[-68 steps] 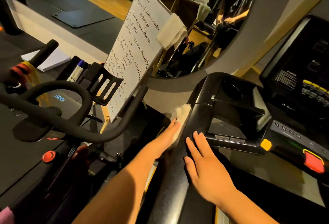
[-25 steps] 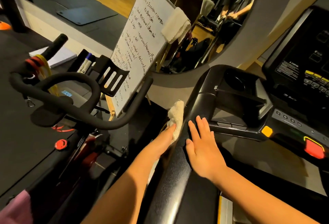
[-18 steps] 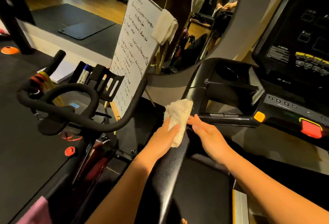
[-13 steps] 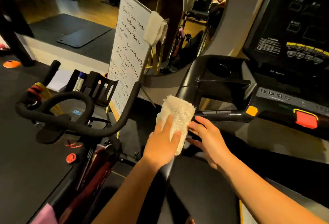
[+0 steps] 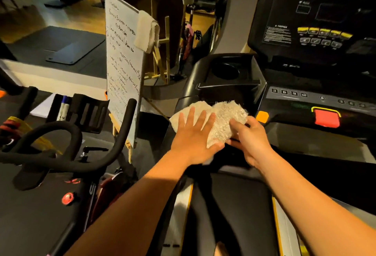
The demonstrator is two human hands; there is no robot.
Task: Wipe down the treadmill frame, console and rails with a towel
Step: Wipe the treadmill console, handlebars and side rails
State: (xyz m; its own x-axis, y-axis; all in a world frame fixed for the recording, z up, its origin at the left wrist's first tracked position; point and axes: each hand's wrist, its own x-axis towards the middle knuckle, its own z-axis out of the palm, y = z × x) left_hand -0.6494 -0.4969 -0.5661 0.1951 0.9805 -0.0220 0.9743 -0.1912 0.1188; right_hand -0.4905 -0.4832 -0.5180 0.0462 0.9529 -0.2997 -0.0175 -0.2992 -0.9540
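A cream towel (image 5: pixel 223 117) lies spread over the top of the treadmill's black left rail (image 5: pixel 187 91), just below the cup holder (image 5: pixel 224 70). My left hand (image 5: pixel 193 139) presses flat on the towel's left half with fingers straight. My right hand (image 5: pixel 250 137) pinches the towel's right edge between thumb and fingers. The dark console (image 5: pixel 313 21) with yellow buttons rises at the upper right, above a red stop button (image 5: pixel 326 118).
An exercise bike's black handlebars (image 5: pixel 67 144) stand close on the left. Behind them a whiteboard (image 5: pixel 122 60) on a wooden easel carries a second towel (image 5: pixel 147 31). The treadmill belt (image 5: pixel 230 215) runs below my arms. Floor mats lie at far left.
The towel came up from the rail's outer side onto its top and spread out. My left hand moved on top of it, and my right hand left the rail and took the towel's edge.
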